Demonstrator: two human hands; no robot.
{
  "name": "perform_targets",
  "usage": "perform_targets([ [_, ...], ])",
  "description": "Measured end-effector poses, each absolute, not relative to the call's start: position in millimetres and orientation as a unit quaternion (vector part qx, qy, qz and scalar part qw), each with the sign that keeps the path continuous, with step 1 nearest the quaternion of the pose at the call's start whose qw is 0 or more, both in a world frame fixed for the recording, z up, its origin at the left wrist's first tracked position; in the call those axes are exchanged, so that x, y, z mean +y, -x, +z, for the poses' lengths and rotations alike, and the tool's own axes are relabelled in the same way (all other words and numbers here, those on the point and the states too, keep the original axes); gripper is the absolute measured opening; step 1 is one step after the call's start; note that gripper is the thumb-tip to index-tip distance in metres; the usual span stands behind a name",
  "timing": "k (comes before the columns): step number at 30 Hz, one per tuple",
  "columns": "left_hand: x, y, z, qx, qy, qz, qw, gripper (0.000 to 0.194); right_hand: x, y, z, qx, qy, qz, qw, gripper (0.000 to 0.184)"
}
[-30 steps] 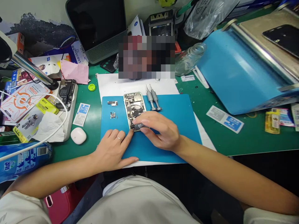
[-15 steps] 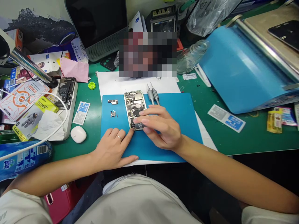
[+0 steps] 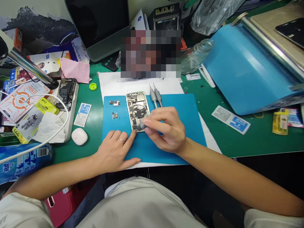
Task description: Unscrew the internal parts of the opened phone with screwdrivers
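Phone (image 3: 137,109) open on blue mat (image 3: 166,139), btwn hands: L hand (image 3: 115,151) fingertip on its btm edge, R hand (image 3: 167,129) pinching dark driver (image 3: 142,125) over phone's lower end.

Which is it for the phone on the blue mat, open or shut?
Open: the phone shows its bare inner parts, with no cover over them.

Deep green across the tabletop (image 3: 237,142); bright, unpatterned blue on the mat (image 3: 114,126); pale green around the open phone (image 3: 139,107); grey on the paired screwdrivers (image 3: 155,95); soft pink on the cloth (image 3: 77,70); lime on the cap (image 3: 93,86); orange concentric rings over white on the box (image 3: 22,100)
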State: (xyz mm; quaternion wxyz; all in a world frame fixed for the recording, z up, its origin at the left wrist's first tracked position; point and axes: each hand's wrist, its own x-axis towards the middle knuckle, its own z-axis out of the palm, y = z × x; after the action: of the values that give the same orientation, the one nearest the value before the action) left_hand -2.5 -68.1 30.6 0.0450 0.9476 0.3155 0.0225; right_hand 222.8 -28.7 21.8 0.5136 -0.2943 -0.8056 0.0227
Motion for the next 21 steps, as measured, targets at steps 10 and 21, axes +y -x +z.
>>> perform_targets([
  [10, -68.5, 3.2, 30.5, 0.310, -0.950, 0.028, 0.032, 0.085, -27.8, -222.0, 23.5, -0.821, 0.280, 0.027, 0.497, 0.047],
  [21, -67.4, 4.2, 30.3, 0.310, -0.949, 0.054, 0.029, 0.083, -25.7, -218.5, 20.8, -0.821, 0.245, 0.054, 0.513, 0.050],
])
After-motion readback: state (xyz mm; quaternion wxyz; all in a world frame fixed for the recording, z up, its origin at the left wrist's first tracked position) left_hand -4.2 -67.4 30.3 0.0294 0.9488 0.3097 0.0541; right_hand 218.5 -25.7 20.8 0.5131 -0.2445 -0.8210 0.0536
